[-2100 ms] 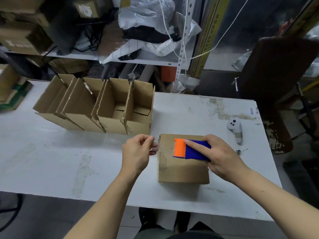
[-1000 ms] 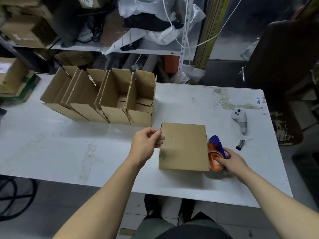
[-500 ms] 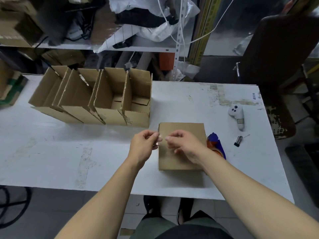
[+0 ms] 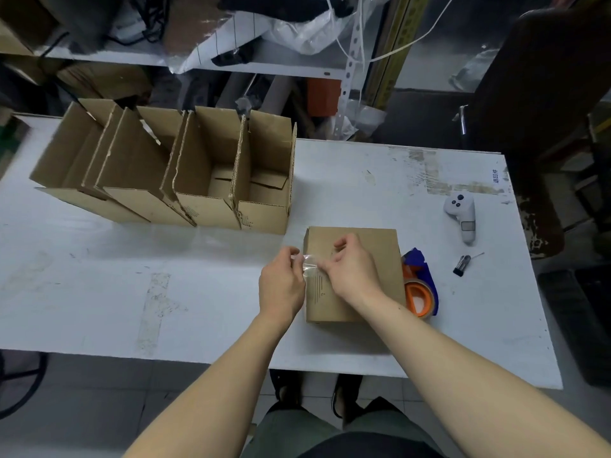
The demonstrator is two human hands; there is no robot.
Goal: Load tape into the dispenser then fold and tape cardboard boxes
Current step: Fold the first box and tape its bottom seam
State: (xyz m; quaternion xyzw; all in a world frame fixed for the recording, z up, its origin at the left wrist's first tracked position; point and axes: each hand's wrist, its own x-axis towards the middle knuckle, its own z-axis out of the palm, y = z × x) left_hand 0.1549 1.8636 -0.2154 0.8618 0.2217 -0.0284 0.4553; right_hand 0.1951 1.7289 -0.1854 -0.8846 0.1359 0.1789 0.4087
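Note:
A closed cardboard box (image 4: pixel 380 246) lies flat-side up near the table's front edge. Over its left edge a short strip of clear tape (image 4: pixel 309 262) is stretched between my two hands. My left hand (image 4: pixel 282 285) pinches the strip's left end and my right hand (image 4: pixel 352 269) pinches its right end above the box top. The blue and orange tape dispenser (image 4: pixel 421 287) lies on the table against the box's right side, with no hand on it.
Several open cardboard boxes (image 4: pixel 185 173) stand in a row at the back left of the white table (image 4: pixel 132 285). A white controller (image 4: pixel 463 218) and a small black cylinder (image 4: pixel 462 264) lie at the right. A dark chair (image 4: pixel 542 104) stands past the table's right corner.
My right hand ran the dispenser off the box top, set it down at the box's right side, let go and came back to pinch the tape strip beside my left hand.

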